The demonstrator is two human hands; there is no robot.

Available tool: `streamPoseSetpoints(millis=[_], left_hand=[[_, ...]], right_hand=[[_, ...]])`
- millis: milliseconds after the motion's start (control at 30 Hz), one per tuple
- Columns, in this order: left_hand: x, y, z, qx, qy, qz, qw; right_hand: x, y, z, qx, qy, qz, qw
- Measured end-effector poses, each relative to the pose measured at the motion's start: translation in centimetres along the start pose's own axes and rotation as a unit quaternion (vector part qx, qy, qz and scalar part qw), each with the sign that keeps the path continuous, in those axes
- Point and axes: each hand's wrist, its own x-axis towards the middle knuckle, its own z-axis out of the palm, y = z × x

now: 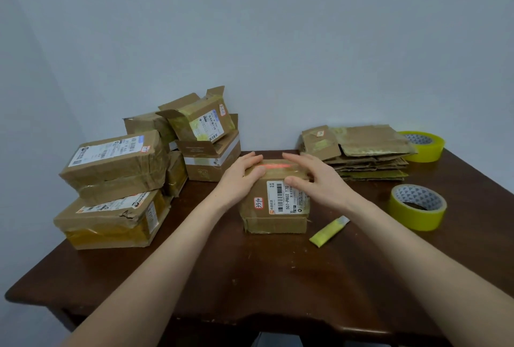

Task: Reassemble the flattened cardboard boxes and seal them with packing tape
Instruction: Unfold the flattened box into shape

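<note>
A small cardboard box [275,207] with a white shipping label stands in the middle of the table, its top flaps down. My left hand [242,174] lies flat on the box's top left, fingers straight, thumb along the near edge. My right hand [311,177] presses the top right with straight fingers. A pile of flattened cardboard boxes [358,152] lies at the back right. One yellow tape roll [417,206] sits right of the box, a second roll [424,146] behind the pile. A short folded strip of yellow tape [329,231] lies just right of the box.
Several assembled and taped boxes [116,188] are stacked on the left side of the dark wooden table [250,277], reaching to the back wall. The table's front edge runs close below my forearms.
</note>
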Motion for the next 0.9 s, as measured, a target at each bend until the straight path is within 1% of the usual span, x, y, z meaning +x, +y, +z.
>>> streamPoseSetpoints(millis=[67,133,167,200,233,300,333,400,533,667,900], left_hand=[[-0.1,0.5,0.7,0.012,-0.005,0.013,1.0],[0.1,0.8,1.2,0.027,-0.005,0.023,0.999],[0.4,1.0,1.1,0.045,-0.006,0.024,0.999],[0.7,1.2,1.0,0.09,-0.009,0.029,0.996],[0.9,1.5,0.9,0.165,-0.009,0.042,0.985],[1.2,2.0,0.9,0.313,0.006,0.084,0.946],[1.1,2.2,1.2,0.351,0.012,0.102,0.931],[0.7,2.5,2.0,0.373,0.011,0.116,0.92],[0.6,1.9,1.5,0.363,0.018,0.124,0.923],[-0.8,0.9,0.9,0.383,0.036,0.133,0.913],[-0.3,1.0,1.2,0.414,0.031,0.125,0.901]], right_hand=[[-0.2,-0.1,-0.1,-0.086,0.0,0.002,0.996],[-0.1,-0.1,-0.2,-0.194,-0.024,-0.001,0.981],[0.0,-0.3,-0.3,-0.216,-0.036,0.0,0.976],[0.1,-0.4,-0.3,-0.217,-0.047,0.007,0.975],[0.3,-0.6,-0.4,-0.21,-0.056,0.017,0.976],[0.8,-0.8,-0.5,-0.212,-0.067,0.027,0.975],[1.1,-0.9,-0.6,-0.218,-0.07,0.029,0.973],[1.4,-1.3,-0.6,-0.224,-0.073,0.024,0.971],[1.7,-1.3,-0.1,-0.186,-0.062,0.007,0.981],[2.0,-0.6,0.7,-0.056,-0.058,0.034,0.996],[2.4,0.3,0.1,-0.021,-0.061,0.02,0.998]])
